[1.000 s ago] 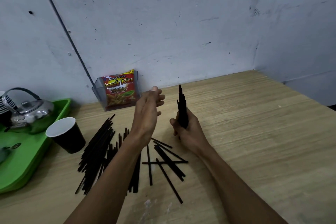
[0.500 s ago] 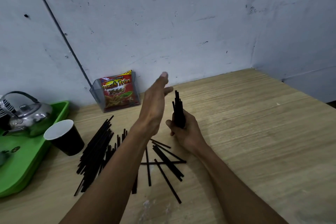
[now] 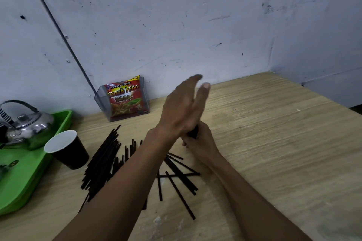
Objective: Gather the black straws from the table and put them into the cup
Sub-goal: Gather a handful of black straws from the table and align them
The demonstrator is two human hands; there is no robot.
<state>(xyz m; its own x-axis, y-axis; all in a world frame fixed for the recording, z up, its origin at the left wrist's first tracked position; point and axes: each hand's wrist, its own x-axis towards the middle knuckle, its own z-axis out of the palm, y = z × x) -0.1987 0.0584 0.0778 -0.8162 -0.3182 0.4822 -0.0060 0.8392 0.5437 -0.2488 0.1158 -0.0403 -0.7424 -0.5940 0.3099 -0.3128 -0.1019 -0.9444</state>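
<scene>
My right hand (image 3: 201, 143) stands a bundle of black straws (image 3: 193, 133) upright on the wooden table (image 3: 274, 152), fingers closed around it. My left hand (image 3: 184, 109), flat with fingers extended, lies over the top of that bundle and hides most of it. Several loose black straws (image 3: 101, 160) lie in a pile left of my arms, and several more straws (image 3: 180, 174) are scattered under my wrists. The black paper cup (image 3: 68, 148), white inside, stands upright left of the pile with no straws showing in it.
A green tray (image 3: 19, 182) with a metal kettle (image 3: 29, 125) sits at the left edge. A clear holder with a red snack packet (image 3: 125, 100) leans against the wall (image 3: 176, 25) behind the straws.
My left hand moved right and down, from beside the bundle to flat on top of it. The straw tips that stuck up are now covered.
</scene>
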